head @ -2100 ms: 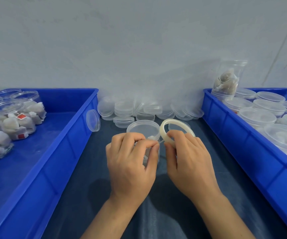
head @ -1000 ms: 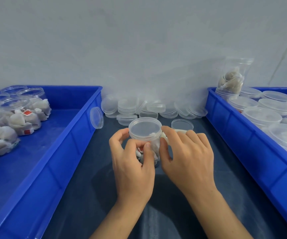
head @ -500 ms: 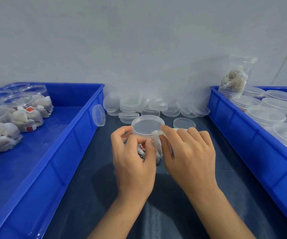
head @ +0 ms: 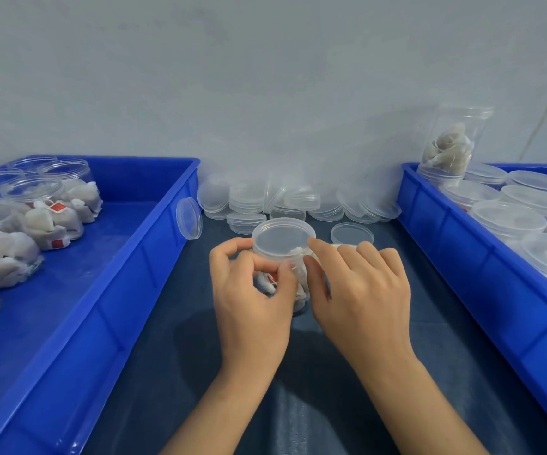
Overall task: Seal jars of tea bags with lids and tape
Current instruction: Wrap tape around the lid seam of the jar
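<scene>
Both hands hold one clear jar of tea bags with its lid on, near the middle of the dark tabletop: the left hand pinches its side, the right hand curls round it.

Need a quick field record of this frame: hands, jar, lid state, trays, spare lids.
left hand: grips the jar's side
right hand: fingers curled at the jar's rim, forefinger on the lid edge
jar: upright on the dark mat, tea bags inside
lid: on the jar
tape: not clearly visible
left tray: open jars of tea bags
right tray: lidded jars
spare lids: piled by the wall
</scene>
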A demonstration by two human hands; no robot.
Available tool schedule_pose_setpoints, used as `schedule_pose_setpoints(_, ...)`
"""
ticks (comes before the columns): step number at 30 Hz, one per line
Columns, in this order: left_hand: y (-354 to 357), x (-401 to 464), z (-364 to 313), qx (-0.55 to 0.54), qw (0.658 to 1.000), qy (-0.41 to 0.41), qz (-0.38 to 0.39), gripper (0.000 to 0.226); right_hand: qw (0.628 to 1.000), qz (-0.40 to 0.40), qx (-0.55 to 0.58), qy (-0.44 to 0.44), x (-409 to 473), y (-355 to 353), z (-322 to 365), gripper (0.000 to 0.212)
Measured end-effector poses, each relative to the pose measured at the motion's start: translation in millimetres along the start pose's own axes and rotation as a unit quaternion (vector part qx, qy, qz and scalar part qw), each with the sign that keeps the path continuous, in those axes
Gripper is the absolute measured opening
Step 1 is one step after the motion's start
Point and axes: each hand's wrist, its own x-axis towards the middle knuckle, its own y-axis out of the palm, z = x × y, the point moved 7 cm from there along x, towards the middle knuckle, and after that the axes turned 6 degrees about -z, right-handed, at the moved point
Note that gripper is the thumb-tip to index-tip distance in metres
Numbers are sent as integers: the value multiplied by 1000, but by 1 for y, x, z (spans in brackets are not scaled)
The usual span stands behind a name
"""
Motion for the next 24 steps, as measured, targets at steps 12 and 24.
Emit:
schedule_pose_setpoints(12, 0, 17, 29, -105, 986, -73, 104, 42, 1000, 6, 7, 18, -2, 4, -5, 18)
schedule_pose_setpoints(24, 26, 6, 50, -106, 967, -148, 180, 65, 999, 28, 23, 29, 0, 2, -1, 20)
